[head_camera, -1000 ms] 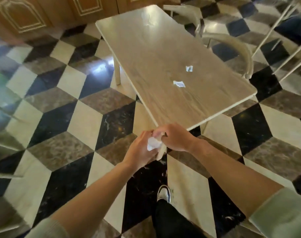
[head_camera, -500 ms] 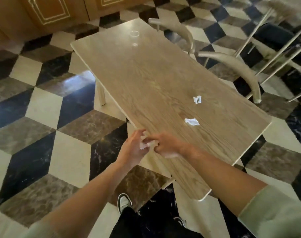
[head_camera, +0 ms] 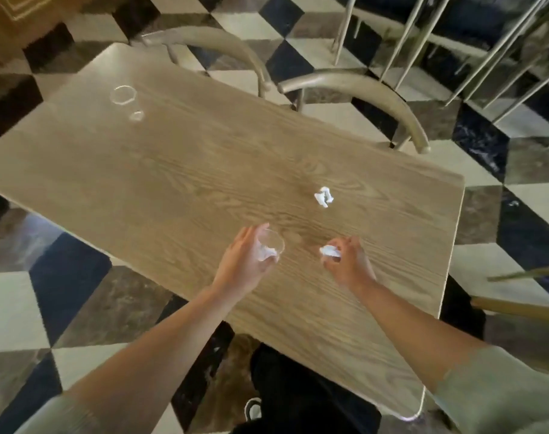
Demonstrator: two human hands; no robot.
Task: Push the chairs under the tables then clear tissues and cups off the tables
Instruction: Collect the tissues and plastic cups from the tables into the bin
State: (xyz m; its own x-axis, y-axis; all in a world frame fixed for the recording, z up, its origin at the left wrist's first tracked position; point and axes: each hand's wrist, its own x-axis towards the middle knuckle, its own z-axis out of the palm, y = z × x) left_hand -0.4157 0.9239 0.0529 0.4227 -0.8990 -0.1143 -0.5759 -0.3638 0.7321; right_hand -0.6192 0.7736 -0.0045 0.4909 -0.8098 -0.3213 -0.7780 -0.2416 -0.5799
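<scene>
My left hand [head_camera: 245, 261] holds a clear plastic cup [head_camera: 270, 247] with a crumpled tissue inside it, above the wooden table [head_camera: 179, 183]. My right hand [head_camera: 348, 264] pinches a white tissue [head_camera: 329, 251] at the table surface. Another crumpled tissue [head_camera: 324, 197] lies on the table a little beyond my right hand. A second clear cup [head_camera: 124, 97] stands near the table's far left corner. Two curved-back chairs, one chair [head_camera: 216, 42] and the other chair [head_camera: 367, 86], sit tucked at the table's far side.
The floor [head_camera: 69, 296] is a black, cream and brown cube-pattern tile. Metal chair legs or railings [head_camera: 486, 51] rise at the top right. Wooden chair parts [head_camera: 517, 308] stick in from the right edge. My dark trouser leg and shoe [head_camera: 282, 396] show below the table's near edge.
I have stepped up to the table. My hands have parted: the left now carries the cup with a tissue in it, the right has reached forward and pinched a tissue off the table.
</scene>
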